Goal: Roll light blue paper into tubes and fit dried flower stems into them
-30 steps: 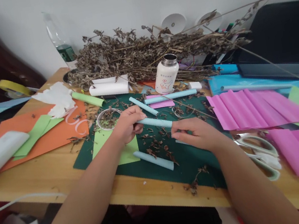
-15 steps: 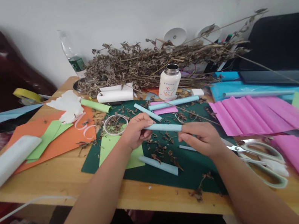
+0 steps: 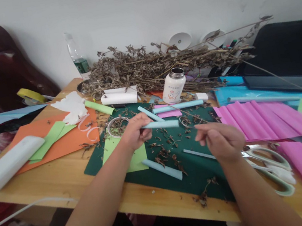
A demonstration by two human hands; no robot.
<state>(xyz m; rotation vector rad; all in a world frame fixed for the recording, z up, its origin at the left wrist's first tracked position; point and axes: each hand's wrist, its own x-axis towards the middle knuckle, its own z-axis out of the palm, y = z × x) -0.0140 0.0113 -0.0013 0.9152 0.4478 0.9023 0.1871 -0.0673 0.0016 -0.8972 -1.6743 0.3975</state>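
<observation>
My left hand (image 3: 134, 131) is closed round one end of a light-blue rolled paper tube (image 3: 162, 125), holding it level above the dark green cutting mat (image 3: 197, 167). My right hand (image 3: 221, 140) has come off the tube and hovers to its right, above the mat, near the white-handled scissors (image 3: 269, 164); its fingers are curled and blurred by motion, with nothing visibly in them. Other blue tubes lie on the mat: one near the front (image 3: 162, 169), a thin one (image 3: 199, 154) and two further back (image 3: 177, 106). Dried leaf bits litter the mat.
A pile of dried branches (image 3: 160, 63) runs along the wall behind a white bottle (image 3: 173, 86). Pleated pink paper (image 3: 259, 120) lies right, orange paper (image 3: 57, 142) and a white roll (image 3: 5, 166) left. A tape ring (image 3: 117, 126) and light-green sheet (image 3: 126, 157) sit by my left hand.
My right hand let go of the blue tube's right end and moved right and down toward the scissors. The left hand keeps the tube, now slightly higher. The view shifted a little.
</observation>
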